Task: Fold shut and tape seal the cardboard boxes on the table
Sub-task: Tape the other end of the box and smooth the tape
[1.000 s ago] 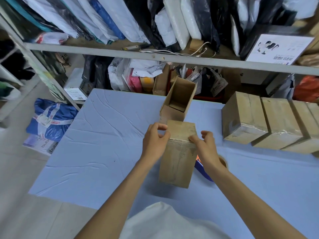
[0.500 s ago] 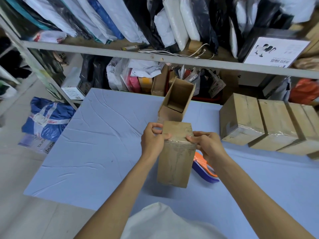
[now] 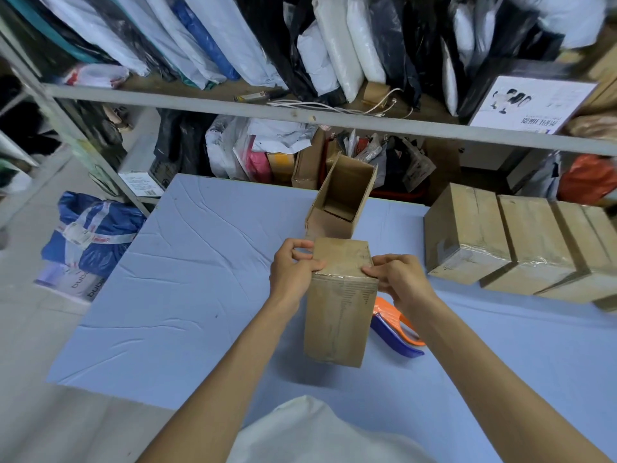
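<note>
A tall closed cardboard box (image 3: 337,312) stands upright on the blue table (image 3: 200,279), clear tape across its top edge. My left hand (image 3: 293,269) grips its upper left corner, thumb on the top face. My right hand (image 3: 397,279) holds the upper right corner, fingertips pressing the tape. Behind it an open cardboard box (image 3: 340,202) stands with its flaps up. An orange and blue tape dispenser (image 3: 397,329) lies just right of the held box, partly hidden by my right forearm.
Three taped boxes (image 3: 507,242) sit in a row at the table's right. A metal shelf rail (image 3: 300,118) crosses behind the table, with bags and parcels above and below. A blue sack (image 3: 90,232) lies on the floor at left.
My right hand has moved from beside the box onto its upper right corner. The left hand stays on the upper left corner. The tape dispenser shows more.
</note>
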### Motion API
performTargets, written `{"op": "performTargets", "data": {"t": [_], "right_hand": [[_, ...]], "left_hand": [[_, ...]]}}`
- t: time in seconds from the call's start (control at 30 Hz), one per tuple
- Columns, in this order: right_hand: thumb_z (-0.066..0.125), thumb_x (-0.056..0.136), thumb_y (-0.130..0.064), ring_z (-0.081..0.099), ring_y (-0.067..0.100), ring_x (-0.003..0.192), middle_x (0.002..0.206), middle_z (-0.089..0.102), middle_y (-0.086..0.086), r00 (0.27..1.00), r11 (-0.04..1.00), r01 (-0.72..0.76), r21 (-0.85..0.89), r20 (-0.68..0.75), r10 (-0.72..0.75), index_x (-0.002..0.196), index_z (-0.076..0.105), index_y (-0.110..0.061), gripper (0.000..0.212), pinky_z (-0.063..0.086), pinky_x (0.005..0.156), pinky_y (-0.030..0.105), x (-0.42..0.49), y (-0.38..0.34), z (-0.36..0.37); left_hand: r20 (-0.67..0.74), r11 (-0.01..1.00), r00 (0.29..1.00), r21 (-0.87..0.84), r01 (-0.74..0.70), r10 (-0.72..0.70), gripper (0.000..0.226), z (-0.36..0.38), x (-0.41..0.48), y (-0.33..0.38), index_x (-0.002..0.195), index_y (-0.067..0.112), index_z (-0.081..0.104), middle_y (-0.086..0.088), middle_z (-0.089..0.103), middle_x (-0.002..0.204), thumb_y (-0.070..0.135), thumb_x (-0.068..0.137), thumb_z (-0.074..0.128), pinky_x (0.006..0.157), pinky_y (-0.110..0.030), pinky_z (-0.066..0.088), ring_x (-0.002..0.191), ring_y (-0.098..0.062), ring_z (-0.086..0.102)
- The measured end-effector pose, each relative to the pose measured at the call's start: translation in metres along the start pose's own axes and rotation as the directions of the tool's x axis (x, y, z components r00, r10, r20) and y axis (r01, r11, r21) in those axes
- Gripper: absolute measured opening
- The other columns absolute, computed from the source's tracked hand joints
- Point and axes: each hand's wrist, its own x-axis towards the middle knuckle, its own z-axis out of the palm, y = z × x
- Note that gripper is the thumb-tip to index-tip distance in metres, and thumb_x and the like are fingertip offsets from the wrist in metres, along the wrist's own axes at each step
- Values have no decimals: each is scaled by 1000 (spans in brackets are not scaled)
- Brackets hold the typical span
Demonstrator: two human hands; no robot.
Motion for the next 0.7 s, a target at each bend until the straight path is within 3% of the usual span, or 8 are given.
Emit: {"op": "performTargets", "data": {"t": [0.17, 0.27, 0.37, 0.53, 0.7], "right_hand": [[63, 84, 7, 64, 28, 86, 94, 63, 13, 997, 1000, 12, -4, -79, -12, 101, 60, 3, 18, 55, 70, 38, 3, 3, 8], [62, 85, 8, 63, 25, 81, 91, 62, 11, 993, 999, 31, -13, -115, -33, 99, 61, 2, 15, 53, 62, 31, 6, 1, 8], [61, 87, 5, 63, 19, 79, 88, 63, 8, 992, 997, 69, -36, -107, -73, 103, 60, 2, 16, 52, 63, 28, 3, 5, 6], [67, 88, -12, 65, 17, 86, 93, 66, 6, 989, 990, 137, -34, -44, -139, 103, 63, 0, 20, 52, 69, 23, -1, 13, 4], [75, 82, -26, 66, 28, 89, 88, 66, 14, 968, 976, 218, 9, -126, -215, 93, 61, 5, 36, 57, 83, 40, -5, 26, 1]], "left_hand": [[5, 993, 997, 93, -72, 72, 23, 0, 3, 1, 104, 26, 61, 6, 61, 92, 14, 86, 69, 80, -39, 57, 91, -14, 61], [-9, 946, 976, 248, -210, 219, 17, 2, -3, 0, 108, 26, 59, 14, 57, 89, 18, 93, 59, 64, -19, 45, 82, -8, 57], [-28, 917, 961, 307, -254, 276, 16, 4, -5, -2, 112, 25, 57, 13, 55, 91, 20, 97, 55, 58, -14, 39, 76, -4, 54], [15, 894, 941, 309, -325, 337, 14, -2, -7, -1, 107, 20, 62, 11, 59, 94, 26, 96, 57, 58, -7, 43, 82, -6, 58], [110, 912, 930, 186, -365, 349, 28, -9, -9, -12, 110, 24, 61, 15, 63, 105, 37, 86, 68, 68, -6, 47, 95, 0, 60]]}}
